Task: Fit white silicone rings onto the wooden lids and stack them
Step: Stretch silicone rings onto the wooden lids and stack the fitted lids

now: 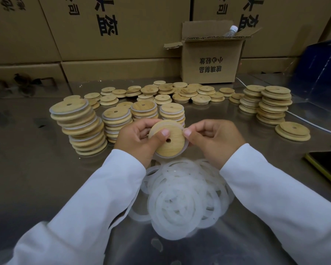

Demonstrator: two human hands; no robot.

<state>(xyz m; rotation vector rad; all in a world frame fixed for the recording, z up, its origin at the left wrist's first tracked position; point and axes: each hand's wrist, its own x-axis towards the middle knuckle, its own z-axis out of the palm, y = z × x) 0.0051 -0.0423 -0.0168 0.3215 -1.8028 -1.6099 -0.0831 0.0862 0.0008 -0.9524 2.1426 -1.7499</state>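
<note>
Wooden lid (167, 140) with a small centre hole is held tilted above the steel table (36, 159), near the middle of the scene. It is gripped at its left edge by the left hand (139, 138), thumb laid on the face, and pinched at its right edge by the right hand (210, 136). A white silicone ring (186, 144) is seen round the lid's lower and right rim; it may not be fully seated at the top, where fingers cover it. A loose pile of rings (182, 197) is spread on the table nearer than the hands, between two white sleeves. Four stacks of ringed lids (80, 127) are set just beyond the hands, the leftmost leaning. Bare lids (170, 92) are scattered farther back, and two bare stacks (268, 104) are placed at the far right. An open cardboard box (210, 60) is set at the far edge.
</note>
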